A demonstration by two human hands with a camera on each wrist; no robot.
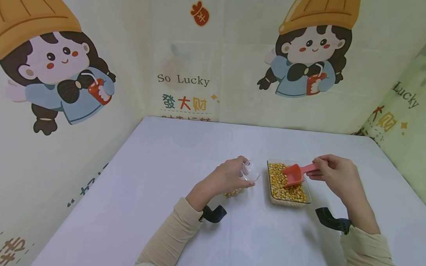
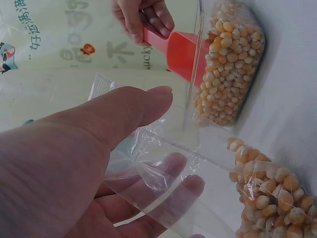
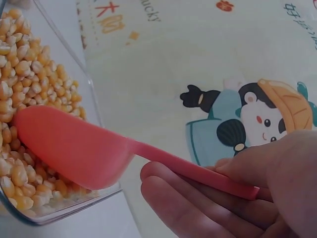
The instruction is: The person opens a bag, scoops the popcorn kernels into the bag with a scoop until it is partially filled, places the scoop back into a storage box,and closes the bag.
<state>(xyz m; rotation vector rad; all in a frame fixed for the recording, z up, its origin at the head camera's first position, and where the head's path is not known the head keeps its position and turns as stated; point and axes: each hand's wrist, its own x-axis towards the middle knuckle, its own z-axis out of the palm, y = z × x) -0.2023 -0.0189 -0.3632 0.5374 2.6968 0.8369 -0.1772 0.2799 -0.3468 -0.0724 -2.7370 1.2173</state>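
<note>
Left hand point(image 1: 226, 175) loosely curled round clear plastic bag point(image 1: 251, 171); right hand point(image 1: 338, 177) pinches coral-red plastic scoop point(image 1: 294, 175), best lifted level.

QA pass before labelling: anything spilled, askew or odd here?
Nothing stands out: yellow corn kernels sit in the clear rectangular container and clear plastic bag, the coral-red plastic scoop dips into the container's kernels, no spill shows.

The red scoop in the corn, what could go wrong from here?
Corn might spill if the red scoop lifts quickly, since the container is filled high. The clear bag in the left hand looks thin and floppy, so its mouth could fold, dropping corn on the table.
</note>
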